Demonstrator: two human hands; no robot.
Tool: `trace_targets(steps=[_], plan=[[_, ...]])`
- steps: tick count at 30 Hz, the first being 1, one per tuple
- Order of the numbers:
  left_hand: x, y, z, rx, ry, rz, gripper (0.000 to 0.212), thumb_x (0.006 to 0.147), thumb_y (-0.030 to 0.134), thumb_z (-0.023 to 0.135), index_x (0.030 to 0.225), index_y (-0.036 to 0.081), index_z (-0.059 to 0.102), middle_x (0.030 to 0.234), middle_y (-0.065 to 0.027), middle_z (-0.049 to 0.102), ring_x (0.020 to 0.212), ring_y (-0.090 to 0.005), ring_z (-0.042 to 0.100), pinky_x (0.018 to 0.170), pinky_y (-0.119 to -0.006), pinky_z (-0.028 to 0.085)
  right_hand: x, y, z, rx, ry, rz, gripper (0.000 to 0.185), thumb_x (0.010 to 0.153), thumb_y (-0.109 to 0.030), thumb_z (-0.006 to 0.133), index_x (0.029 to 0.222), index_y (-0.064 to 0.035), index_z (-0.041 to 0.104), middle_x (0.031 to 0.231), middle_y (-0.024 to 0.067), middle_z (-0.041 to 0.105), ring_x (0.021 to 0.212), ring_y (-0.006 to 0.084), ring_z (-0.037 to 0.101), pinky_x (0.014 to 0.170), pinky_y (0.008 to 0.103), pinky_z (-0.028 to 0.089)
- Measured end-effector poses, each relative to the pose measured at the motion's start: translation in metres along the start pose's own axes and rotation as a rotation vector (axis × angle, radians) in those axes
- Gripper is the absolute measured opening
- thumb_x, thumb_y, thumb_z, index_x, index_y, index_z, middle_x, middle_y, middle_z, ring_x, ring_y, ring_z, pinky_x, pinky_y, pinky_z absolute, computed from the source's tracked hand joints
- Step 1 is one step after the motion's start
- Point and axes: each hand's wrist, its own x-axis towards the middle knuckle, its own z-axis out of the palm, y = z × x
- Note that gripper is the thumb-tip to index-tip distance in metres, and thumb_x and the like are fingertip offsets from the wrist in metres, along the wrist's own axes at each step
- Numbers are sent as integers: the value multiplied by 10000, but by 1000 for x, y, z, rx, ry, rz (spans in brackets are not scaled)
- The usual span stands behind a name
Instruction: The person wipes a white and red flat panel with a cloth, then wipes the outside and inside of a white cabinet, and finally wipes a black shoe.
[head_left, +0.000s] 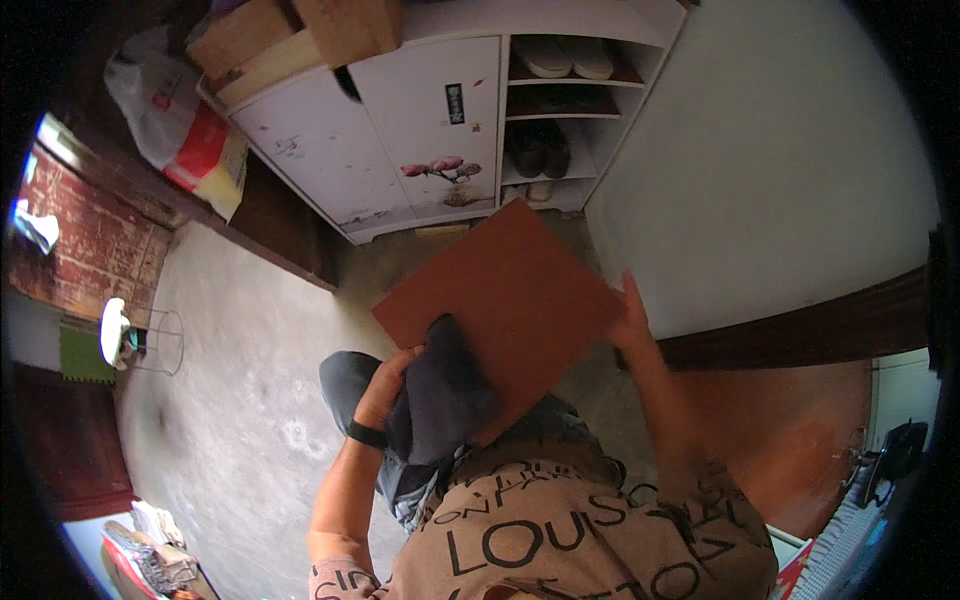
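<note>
A flat reddish-brown board (510, 292) is tilted before me, above the floor. My right hand (630, 315) grips its right corner, with some fingers pointing up past the edge. At the lower left edge my left hand (390, 382) holds the board; a dark band circles that wrist. Dark grey fabric (450, 390) overlaps the board's lower left part, right beside my left hand. Whether it is a trouser leg or a separate cloth I cannot tell. My grey-trousered knee (349, 371) shows left of that hand.
Ahead stands a white shoe cabinet (427, 135) with flower prints and open shelves of shoes (540, 150). Cardboard boxes (352, 30) sit on top. A plastic bag (187, 127) rests at the left. A wall (765, 150) rises on the right. Farther left is a round stool (114, 334).
</note>
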Motion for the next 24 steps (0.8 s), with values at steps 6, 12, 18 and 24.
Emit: trace_targets(steps=[6, 12, 18, 24], plan=[[29, 9, 40, 122, 19, 8, 334, 948, 262, 587, 1154, 3, 630, 1075, -22, 658, 960, -107, 589, 867, -248, 442, -50, 31, 40, 367, -36, -150, 747, 984, -590, 355, 1488, -40, 305, 1549, 126, 291, 1405, 279, 294, 1144, 453, 272], [66, 14, 70, 417, -48, 61, 380, 955, 296, 586, 1181, -8, 615, 1134, -38, 641, 1003, -130, 581, 903, -258, 435, -52, 42, 86, 318, 130, 109, 588, 915, -282, 616, 1405, -34, 409, 1443, 174, 410, 1289, 364, 436, 1063, 532, 374], [100, 17, 71, 35, -62, -122, 465, 966, 390, 569, 1209, -4, 613, 1142, -75, 651, 1015, -168, 600, 932, -274, 448, -39, 21, 68, 486, 265, 130, 574, 880, -161, 632, 1395, -33, 414, 1420, 167, 433, 1271, 350, 455, 1064, 518, 382], [121, 57, 45, -220, 41, 16, 632, 911, 503, 614, 1293, 3, 557, 1239, -130, 610, 1102, -228, 587, 976, -325, 462, -17, 20, 24, 673, 549, 16, 547, 853, -36, 617, 1370, -36, 441, 1380, 128, 478, 1261, 312, 466, 1088, 479, 373]])
